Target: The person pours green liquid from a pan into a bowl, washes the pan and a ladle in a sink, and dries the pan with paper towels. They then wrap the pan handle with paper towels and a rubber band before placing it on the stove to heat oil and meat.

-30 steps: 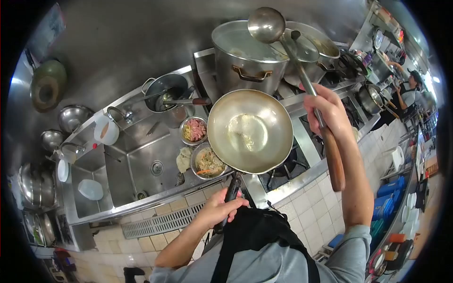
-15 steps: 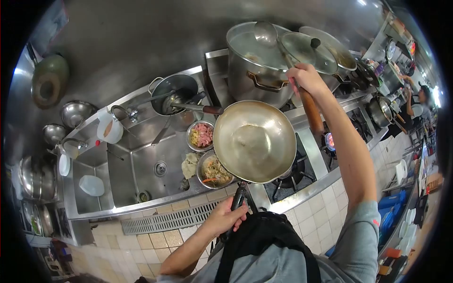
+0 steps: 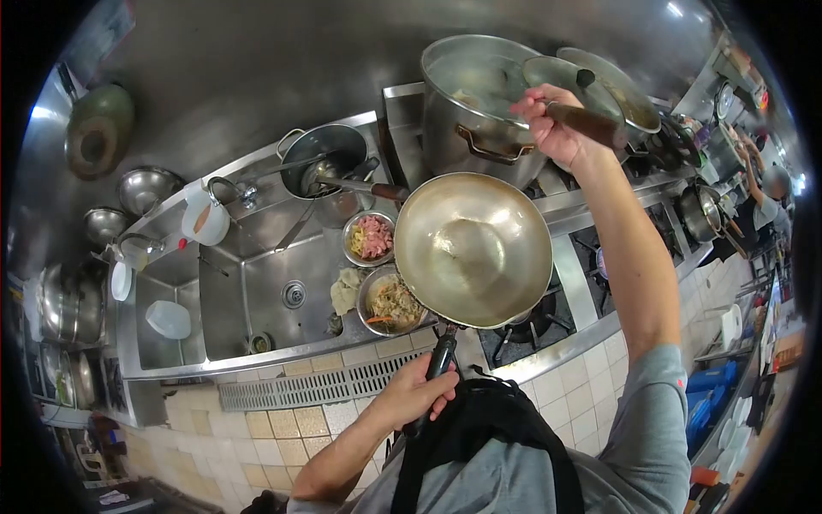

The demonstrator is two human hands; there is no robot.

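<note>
My left hand (image 3: 421,392) is wrapped round the black handle of a pale metal wok (image 3: 473,250) at the middle of the view. Its inside shows a shiny surface with a small patch of liquid or residue. My right hand (image 3: 558,128) grips the brown wooden handle (image 3: 591,124) of a ladle over the big steel pot (image 3: 479,111); the bowl of the ladle is not visible. Left of the wok are a small bowl of pink meat and yellow pieces (image 3: 370,237) and a larger bowl of mixed shredded food (image 3: 392,303).
A double sink (image 3: 257,300) spans the left, with a dark pot (image 3: 323,158) of utensils behind it. A glass lid (image 3: 569,86) lies between two large pots. Gas burners (image 3: 529,332) are under and right of the wok. At the far right stands another person (image 3: 765,193).
My right hand has risen slightly, and the ladle's wooden end has swung up and right. The ladle bowl, seen above the big pot before, no longer shows. My left hand keeps its hold.
</note>
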